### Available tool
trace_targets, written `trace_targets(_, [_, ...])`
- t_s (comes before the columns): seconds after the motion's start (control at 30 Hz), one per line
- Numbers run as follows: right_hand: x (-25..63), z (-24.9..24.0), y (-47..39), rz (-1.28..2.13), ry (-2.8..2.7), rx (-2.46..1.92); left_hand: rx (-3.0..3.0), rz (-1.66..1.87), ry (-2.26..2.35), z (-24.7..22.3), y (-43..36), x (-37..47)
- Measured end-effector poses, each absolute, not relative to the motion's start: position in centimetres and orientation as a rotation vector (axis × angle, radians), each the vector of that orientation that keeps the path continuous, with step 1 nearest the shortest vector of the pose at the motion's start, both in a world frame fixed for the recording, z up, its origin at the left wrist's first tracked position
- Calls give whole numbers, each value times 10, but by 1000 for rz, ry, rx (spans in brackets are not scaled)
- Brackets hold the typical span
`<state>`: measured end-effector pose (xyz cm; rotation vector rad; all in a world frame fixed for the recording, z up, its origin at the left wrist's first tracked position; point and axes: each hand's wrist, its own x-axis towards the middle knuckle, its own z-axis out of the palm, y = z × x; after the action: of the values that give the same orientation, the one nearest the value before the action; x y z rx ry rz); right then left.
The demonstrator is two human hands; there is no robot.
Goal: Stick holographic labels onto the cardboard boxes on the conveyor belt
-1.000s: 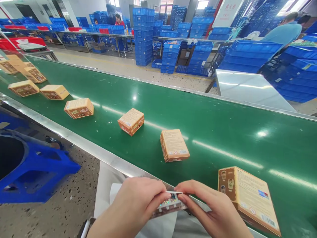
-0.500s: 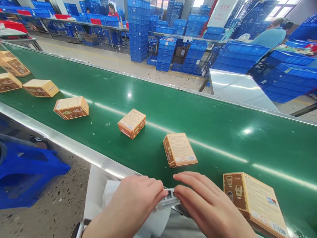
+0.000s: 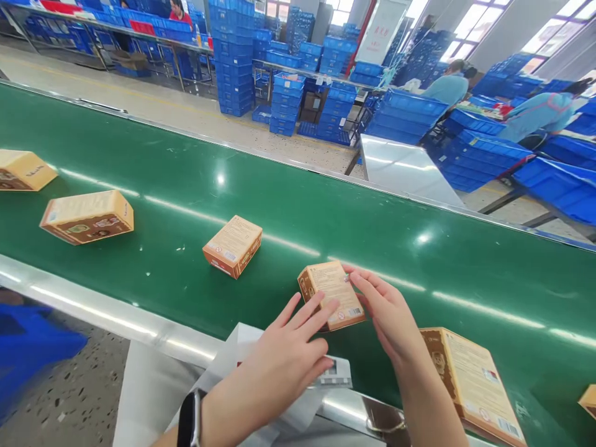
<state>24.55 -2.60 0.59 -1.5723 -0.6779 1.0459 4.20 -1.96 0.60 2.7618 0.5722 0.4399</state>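
Note:
A tan-and-brown printed carton (image 3: 333, 285) lies in front of me on the green conveyor belt (image 3: 279, 180). My left hand (image 3: 293, 347) has its fingers spread, the tips over the carton's near left part. Its thumb is by a white strip with grey printing (image 3: 342, 372), next to white paper (image 3: 246, 335) at the belt's near edge. At the carton's right edge, my right hand (image 3: 384, 304) pinches a small shiny sticker (image 3: 347, 278) against or just above the top face; contact is unclear.
Another carton (image 3: 479, 379) lies on the right with a small coloured label on it. More cartons (image 3: 233, 245) are spaced along the belt to the left. Beyond the belt are a metal table (image 3: 405, 164), stacked blue crates (image 3: 233, 62) and seated people (image 3: 447, 84).
Both hands have moved forward from the white strip to the carton. My right hand now has a small sticker at the carton's edge. My left fingers have spread over it. The view has shifted right.

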Motion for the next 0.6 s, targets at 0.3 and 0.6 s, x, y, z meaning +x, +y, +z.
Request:
trace_targets(0.3, [243, 0, -38, 951, -599, -1562, 2746, 461, 578, 1, -21, 61])
trace_targets(0.6, [243, -2, -48, 594, -760, -1838, 2741, 501, 545, 1, -27, 75])
